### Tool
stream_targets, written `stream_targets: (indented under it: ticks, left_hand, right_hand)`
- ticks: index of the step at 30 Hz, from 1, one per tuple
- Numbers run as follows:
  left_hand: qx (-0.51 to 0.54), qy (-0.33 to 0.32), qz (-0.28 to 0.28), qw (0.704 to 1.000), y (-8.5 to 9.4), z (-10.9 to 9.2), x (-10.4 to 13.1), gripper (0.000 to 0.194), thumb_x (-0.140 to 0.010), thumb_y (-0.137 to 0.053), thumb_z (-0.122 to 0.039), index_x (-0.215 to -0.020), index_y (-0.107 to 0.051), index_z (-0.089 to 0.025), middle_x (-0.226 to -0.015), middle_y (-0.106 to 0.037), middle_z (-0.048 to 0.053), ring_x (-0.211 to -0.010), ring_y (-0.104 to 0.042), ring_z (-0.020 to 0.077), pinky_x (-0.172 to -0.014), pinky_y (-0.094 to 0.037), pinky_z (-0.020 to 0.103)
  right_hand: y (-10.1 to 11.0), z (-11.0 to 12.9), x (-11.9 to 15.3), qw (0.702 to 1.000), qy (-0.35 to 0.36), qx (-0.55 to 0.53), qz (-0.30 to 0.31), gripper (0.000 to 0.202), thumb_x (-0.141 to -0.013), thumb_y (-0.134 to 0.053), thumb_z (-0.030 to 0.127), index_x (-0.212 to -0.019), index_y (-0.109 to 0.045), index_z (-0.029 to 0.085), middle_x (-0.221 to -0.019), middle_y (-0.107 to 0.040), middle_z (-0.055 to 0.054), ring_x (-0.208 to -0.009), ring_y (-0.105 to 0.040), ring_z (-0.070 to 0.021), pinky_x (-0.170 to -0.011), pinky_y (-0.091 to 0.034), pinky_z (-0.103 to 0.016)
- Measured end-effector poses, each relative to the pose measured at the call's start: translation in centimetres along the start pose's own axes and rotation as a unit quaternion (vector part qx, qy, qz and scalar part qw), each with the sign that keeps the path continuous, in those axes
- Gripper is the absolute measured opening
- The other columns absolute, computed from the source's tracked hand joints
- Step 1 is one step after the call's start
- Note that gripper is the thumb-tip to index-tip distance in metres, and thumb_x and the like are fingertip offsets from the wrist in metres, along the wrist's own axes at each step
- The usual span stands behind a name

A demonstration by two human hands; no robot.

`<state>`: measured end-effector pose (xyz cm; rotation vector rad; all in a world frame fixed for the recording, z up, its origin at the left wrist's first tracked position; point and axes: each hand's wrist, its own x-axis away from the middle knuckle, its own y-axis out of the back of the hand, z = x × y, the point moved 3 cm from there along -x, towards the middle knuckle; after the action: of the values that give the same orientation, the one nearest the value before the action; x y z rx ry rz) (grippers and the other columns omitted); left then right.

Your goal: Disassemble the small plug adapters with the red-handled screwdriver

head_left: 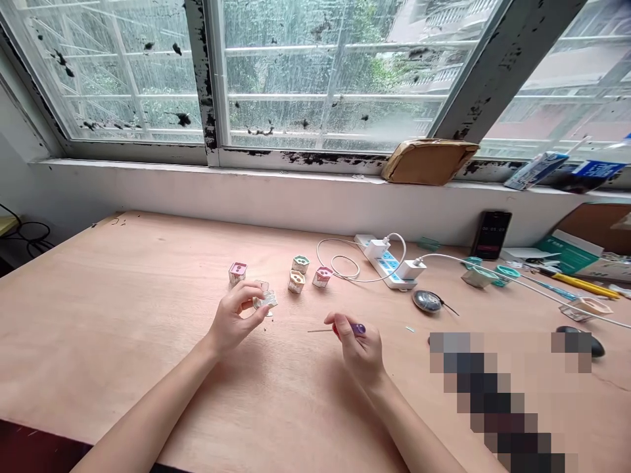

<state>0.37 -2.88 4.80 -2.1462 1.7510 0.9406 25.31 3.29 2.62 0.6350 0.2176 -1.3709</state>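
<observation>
My left hand [239, 315] is closed on a small clear plastic piece [267, 299], pinched between thumb and fingers just above the table. In my right hand [362, 348] is a screwdriver [357, 328] with a red and purple handle, its thin shaft pointing left towards the clear piece but apart from it. A small box with a pink top [238, 270] stands just behind my left hand. Between and beyond my hands are a green-topped box [300, 264], a yellow-topped box [296, 282] and another pink-topped box [322, 276]. Tiny dark bits lie below the clear piece.
A white power strip [389, 263] with plugs and cables lies at the back right. Nearby are a round dark silvery object [428, 301], a phone [490, 234], a yellow pencil [584, 282] and a mouse [586, 343]. A blurred-out patch covers part of the right side.
</observation>
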Motion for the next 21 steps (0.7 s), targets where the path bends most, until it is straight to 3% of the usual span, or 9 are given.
stream_targets:
  ticks: [6, 13, 21]
  left_hand:
    - [-0.024, -0.019, 0.006, 1.0, 0.0, -0.2, 0.0, 0.009, -0.091, -0.068, -0.019, -0.1, -0.066, -0.019, -0.107, -0.061, 0.008, -0.095, -0.064, 0.0154, -0.072, -0.058, 0.022]
    - [-0.037, -0.038, -0.011, 0.999, 0.2, -0.6, -0.1, 0.01, -0.09, -0.069, -0.018, -0.1, -0.067, -0.02, -0.104, -0.062, 0.007, -0.1, -0.064, 0.0166, -0.075, -0.061, 0.023]
    - [-0.023, -0.036, -0.011, 0.999, 0.1, -0.6, 0.0, 0.018, -0.096, -0.061, -0.02, -0.112, -0.068, -0.023, -0.111, -0.058, 0.008, -0.1, -0.063, 0.0157, -0.074, -0.062, 0.024]
  right_hand:
    - [-0.8, -0.2, 0.2, 0.999, -0.026, -0.038, 0.028, 0.037, -0.097, -0.056, 0.05, -0.08, -0.068, 0.019, -0.059, -0.048, 0.002, -0.053, -0.047, -0.0133, -0.051, -0.037, -0.025]
    - [-2.2, -0.3, 0.3, 0.99, -0.064, -0.097, 0.079, 0.033, -0.093, -0.063, 0.052, -0.103, -0.064, 0.021, -0.075, -0.062, -0.002, -0.067, -0.061, -0.0166, -0.063, -0.051, -0.028]
    - [-3.1, -0.8, 0.5, 0.983, -0.103, -0.119, 0.097, 0.038, -0.09, -0.066, 0.058, -0.099, -0.062, 0.021, -0.083, -0.064, -0.004, -0.074, -0.065, -0.019, -0.069, -0.055, -0.031]
